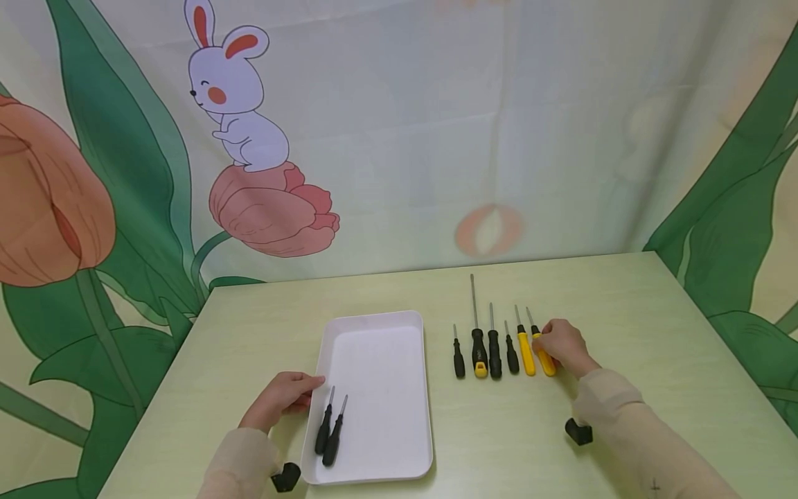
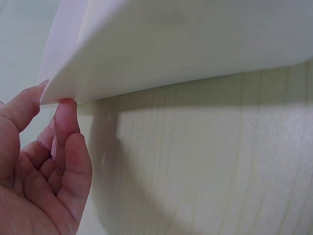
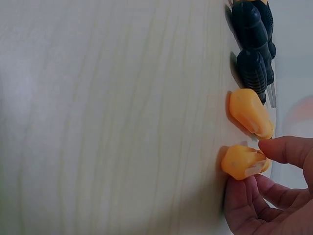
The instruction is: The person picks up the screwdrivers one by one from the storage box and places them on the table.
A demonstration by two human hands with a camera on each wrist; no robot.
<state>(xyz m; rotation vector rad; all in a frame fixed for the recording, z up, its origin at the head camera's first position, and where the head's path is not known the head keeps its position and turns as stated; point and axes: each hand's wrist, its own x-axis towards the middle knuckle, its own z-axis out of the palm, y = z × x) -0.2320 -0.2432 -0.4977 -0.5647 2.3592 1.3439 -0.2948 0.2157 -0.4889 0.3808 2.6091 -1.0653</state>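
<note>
The left hand (image 1: 283, 398) pinches the left rim of a white tray (image 1: 380, 409) between thumb and fingertips. In the left wrist view, the thumb lies over the tray's edge (image 2: 98, 73) with a finger beneath it. Two small black screwdrivers (image 1: 333, 440) lie side by side in the tray's lower left corner. Over to the right, the right hand (image 1: 564, 346) pinches the yellow handle of a screwdriver (image 1: 544, 357), the rightmost in a row. Its handle end (image 3: 237, 164) shows between thumb and fingers in the right wrist view. Another yellow screwdriver (image 1: 526, 353) lies right beside it.
Left of the yellow pair lie several black-handled screwdrivers: a short one (image 1: 458, 360), a long one with a yellow handle end (image 1: 479, 350), a medium one (image 1: 494, 353) and another short one (image 1: 512, 355). Behind the pale wooden table (image 1: 280, 312) hangs a printed curtain (image 1: 399, 138).
</note>
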